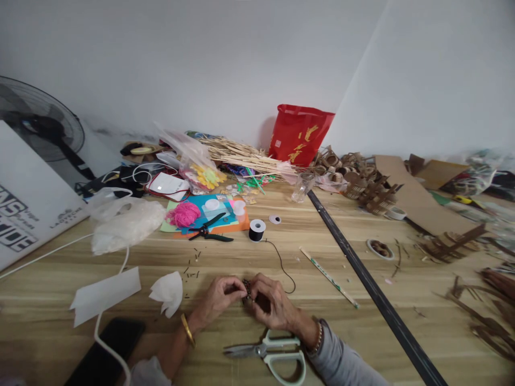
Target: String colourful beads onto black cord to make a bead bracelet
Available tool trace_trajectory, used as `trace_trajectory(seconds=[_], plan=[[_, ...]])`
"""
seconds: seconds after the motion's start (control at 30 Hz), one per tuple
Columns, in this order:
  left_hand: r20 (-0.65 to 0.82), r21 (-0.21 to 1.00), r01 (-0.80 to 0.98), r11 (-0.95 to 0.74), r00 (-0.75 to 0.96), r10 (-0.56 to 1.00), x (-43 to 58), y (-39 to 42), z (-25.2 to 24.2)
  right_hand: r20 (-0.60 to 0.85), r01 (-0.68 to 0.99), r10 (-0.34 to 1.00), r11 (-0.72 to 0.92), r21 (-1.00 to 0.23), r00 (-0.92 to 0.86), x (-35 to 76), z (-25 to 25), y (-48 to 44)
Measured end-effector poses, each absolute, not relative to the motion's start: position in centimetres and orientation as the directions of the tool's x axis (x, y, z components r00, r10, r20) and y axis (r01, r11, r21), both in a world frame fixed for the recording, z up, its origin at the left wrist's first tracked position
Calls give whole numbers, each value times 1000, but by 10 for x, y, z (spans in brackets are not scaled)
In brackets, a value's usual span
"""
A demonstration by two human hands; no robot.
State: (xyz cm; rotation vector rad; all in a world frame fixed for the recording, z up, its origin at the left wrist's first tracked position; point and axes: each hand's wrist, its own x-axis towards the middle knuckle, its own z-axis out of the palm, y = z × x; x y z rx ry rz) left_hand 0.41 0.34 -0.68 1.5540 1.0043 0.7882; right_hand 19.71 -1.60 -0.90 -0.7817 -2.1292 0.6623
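Close together over the table, my left hand [226, 293] and my right hand [273, 301] pinch a small dark brown piece [247, 289] between their fingertips. Fingers cover much of it, so its exact kind cannot be made out. A thin black cord [286, 268] runs from a spool [257, 230] and curves down to the tabletop beside my right hand. Below my right hand lies a pair of scissors [263, 351] with pale handles, blades pointing left. Short dark bits [193, 274] are scattered to the left of my left hand.
Pruning shears [209, 229] and pink yarn [184, 214] lie on coloured sheets. A dark strip [354, 257] crosses the table at right, near a dish of brown pieces [380, 249]. A wrapped stick [328, 276], white paper [107, 295] and a red bag [300, 136] are around.
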Motion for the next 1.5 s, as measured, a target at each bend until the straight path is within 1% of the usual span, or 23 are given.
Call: trace_trajectory(seconds=[0.27, 0.63, 0.77, 0.93, 1.1, 1.2, 1.33, 1.5], plan=[[-41, 983, 180, -40, 426, 904, 3, 3, -5, 481, 367, 749, 650, -666, -456, 198, -12, -17], [-65, 985, 175, -9, 411, 909, 4, 3, -2, 450, 309, 770, 609, -731, -453, 196, -14, -14], [-41, 980, 192, -43, 413, 910, 4, 3, -4, 448, 292, 778, 596, -748, -440, 196, -14, -13], [-27, 964, 251, -84, 411, 911, 4, 2, -1, 402, 297, 815, 540, -788, -418, 197, -15, -12], [26, 941, 302, -155, 390, 920, 2, 0, 0, 363, 316, 857, 481, -818, -365, 197, -14, -11], [73, 905, 359, -226, 394, 916, 1, 0, -2, 340, 322, 887, 436, -841, -312, 197, -13, -11], [155, 823, 432, -368, 454, 878, 3, -1, -4, 331, 284, 911, 394, -874, -244, 197, -12, -11], [218, 696, 518, -497, 507, 834, 10, -6, -7, 311, 298, 926, 365, -882, -215, 196, -13, -11]])
